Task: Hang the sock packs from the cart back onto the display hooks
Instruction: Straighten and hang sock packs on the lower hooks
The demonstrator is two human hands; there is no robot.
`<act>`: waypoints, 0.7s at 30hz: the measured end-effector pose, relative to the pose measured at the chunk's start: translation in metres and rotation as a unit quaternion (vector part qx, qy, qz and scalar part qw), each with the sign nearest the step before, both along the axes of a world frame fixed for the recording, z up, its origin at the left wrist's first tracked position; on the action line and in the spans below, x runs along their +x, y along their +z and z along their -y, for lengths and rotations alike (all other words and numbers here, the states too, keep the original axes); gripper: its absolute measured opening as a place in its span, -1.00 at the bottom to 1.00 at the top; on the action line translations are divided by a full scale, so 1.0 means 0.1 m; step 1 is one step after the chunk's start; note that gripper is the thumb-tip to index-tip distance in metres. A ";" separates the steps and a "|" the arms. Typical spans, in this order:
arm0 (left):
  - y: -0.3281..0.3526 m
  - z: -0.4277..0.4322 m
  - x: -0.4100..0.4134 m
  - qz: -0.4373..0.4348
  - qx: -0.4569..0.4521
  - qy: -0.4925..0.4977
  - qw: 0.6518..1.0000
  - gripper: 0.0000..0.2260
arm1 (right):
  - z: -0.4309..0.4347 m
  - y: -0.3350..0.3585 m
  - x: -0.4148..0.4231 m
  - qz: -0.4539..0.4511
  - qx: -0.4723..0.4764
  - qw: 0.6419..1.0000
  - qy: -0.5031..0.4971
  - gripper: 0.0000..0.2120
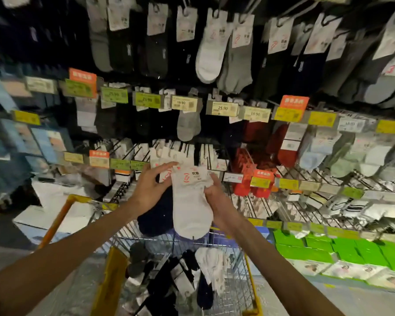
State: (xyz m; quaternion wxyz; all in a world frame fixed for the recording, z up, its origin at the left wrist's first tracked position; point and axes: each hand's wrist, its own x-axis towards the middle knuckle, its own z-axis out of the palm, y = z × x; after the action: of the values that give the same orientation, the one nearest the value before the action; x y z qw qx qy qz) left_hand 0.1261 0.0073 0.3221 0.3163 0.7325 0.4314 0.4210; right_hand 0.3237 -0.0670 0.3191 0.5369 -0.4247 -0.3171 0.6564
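Both bare forearms stretch up over the yellow-rimmed wire cart (250, 278) of loose packs, left hand (149, 189) pinching the card header of a white ankle-sock pack (192, 210), right hand (217, 198) gripping its side, held just beneath the crowded metal display hooks (171, 149), likely to line up its hanger.

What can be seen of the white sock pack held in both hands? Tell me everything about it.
The white sock pack looks like low-cut ankle socks in soft knit fabric, topped by a white card header printed with an orange-red logo and dark characters. It hangs upright, toes down, above the yellow wire cart. The left hand pinches the header's top left corner; the right hand grips its right edge. A dark navy sock pack shows close behind it.
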 end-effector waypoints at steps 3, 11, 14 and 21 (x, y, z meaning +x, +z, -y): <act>0.04 -0.07 0.02 -0.011 0.002 -0.012 1.000 -0.70 | -0.02 0.18 0.02 -0.072 0.010 0.997 0.000 -0.54; 0.58 -0.33 0.28 0.020 0.037 -0.020 0.999 -0.71 | -0.25 0.76 0.24 0.114 0.060 0.991 0.033 -0.61; 0.93 -0.48 0.37 0.017 0.056 -0.018 0.998 -0.67 | -0.43 1.08 0.35 0.095 0.105 0.990 0.023 -0.55; 1.80 -0.90 0.48 0.035 0.079 -0.078 0.993 -0.51 | -0.86 1.84 0.50 0.085 0.224 0.970 -0.050 -0.53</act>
State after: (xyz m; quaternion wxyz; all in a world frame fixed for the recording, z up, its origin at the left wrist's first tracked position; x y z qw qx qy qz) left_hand 0.1742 0.0977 0.5021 0.3039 0.7713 0.3272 0.4536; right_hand 0.3735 0.0187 0.5026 0.6211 -0.3635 -0.4790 0.5027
